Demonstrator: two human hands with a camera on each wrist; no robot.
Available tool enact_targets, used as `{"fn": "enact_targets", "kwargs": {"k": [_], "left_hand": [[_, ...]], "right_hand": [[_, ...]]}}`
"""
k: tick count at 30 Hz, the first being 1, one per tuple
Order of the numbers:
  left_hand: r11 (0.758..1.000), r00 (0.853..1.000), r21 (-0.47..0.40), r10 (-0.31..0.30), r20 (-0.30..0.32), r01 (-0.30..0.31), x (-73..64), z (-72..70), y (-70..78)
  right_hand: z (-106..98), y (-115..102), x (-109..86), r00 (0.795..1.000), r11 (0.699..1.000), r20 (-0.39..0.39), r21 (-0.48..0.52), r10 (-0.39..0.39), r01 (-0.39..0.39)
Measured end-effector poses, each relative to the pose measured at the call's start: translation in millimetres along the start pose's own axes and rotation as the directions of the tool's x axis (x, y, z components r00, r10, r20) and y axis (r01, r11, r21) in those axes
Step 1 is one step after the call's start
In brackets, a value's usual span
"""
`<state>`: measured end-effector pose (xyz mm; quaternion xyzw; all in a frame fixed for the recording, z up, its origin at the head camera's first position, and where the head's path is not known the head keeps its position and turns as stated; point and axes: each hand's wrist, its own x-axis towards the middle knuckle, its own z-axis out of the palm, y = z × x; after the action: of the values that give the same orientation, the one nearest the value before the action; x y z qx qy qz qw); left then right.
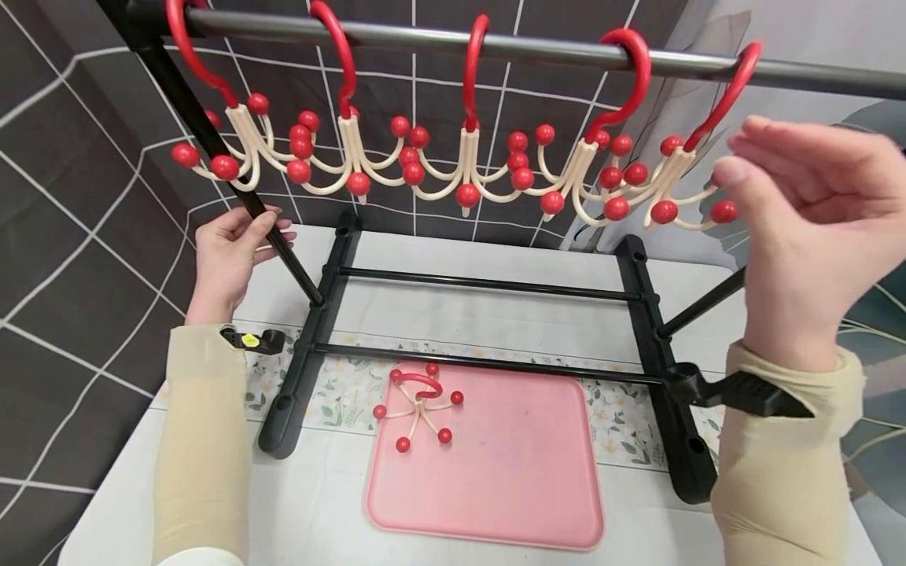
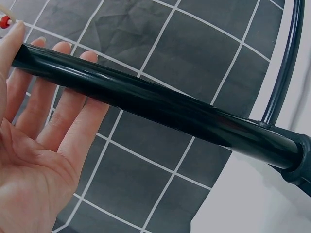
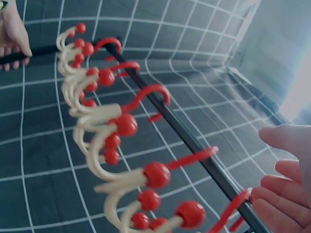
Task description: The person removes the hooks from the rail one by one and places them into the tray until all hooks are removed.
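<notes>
My left hand (image 1: pixel 230 251) holds the left black post (image 1: pixel 293 263) of a rack, thumb in front and fingers behind. In the left wrist view, the fingers lie fairly straight behind the post. Raised beside the rail's right end, my right hand (image 1: pixel 821 212) holds nothing, its fingers loosely bent. Nearest to it hangs the rightmost multi-arm hanger (image 1: pixel 675 169), with a red hook, cream arms and red ball tips. Several such hangers hang in a row from the grey rail (image 1: pixel 552 51). Another hanger (image 1: pixel 419 406) lies on a pink tray (image 1: pixel 524 472).
The rack stands on a white table (image 1: pixel 311 503) with a floral strip, its black feet (image 1: pixel 286 417) either side of the tray. Two crossbars (image 1: pixel 488 360) join the feet low down. Dark cloth with a white grid (image 1: pixel 78 259) hangs behind and at left.
</notes>
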<state>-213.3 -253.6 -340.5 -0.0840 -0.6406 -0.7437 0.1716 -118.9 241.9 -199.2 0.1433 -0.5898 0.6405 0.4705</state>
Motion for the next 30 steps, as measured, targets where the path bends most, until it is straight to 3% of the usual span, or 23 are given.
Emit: {"fn": "enact_targets", "kwargs": {"k": [4, 7, 15, 25, 30], "left_hand": [[1.000, 1.000, -0.001, 0.001, -0.001, -0.001, -0.1, 0.0, 0.4], [1.000, 1.000, 0.001, -0.001, -0.001, 0.001, -0.1, 0.0, 0.7], [1.000, 1.000, -0.001, -0.013, -0.005, 0.013, -0.7, -0.8, -0.1], [1.000, 1.000, 0.014, -0.012, -0.002, 0.012, -1.8, -0.4, 0.0], [1.000, 1.000, 0.010, -0.006, -0.001, 0.006, -1.1, -0.1, 0.4]], "right_hand": [[-3.1, 2.6, 15.3, 1.000, 0.976, -0.002, -0.217, 0.019, -0.019], [-2.6, 5.3, 23.3, 1.000, 0.952, 0.017, -0.305, 0.024, -0.017], [4.0, 13.6, 35.1, 0.996, 0.925, 0.079, -0.379, 0.040, -0.007], [3.8, 15.0, 38.4, 0.990, 0.860, 0.140, -0.503, -0.019, 0.088], [2.9, 13.2, 43.3, 0.994, 0.866, 0.055, -0.498, 0.090, -0.051]]}}
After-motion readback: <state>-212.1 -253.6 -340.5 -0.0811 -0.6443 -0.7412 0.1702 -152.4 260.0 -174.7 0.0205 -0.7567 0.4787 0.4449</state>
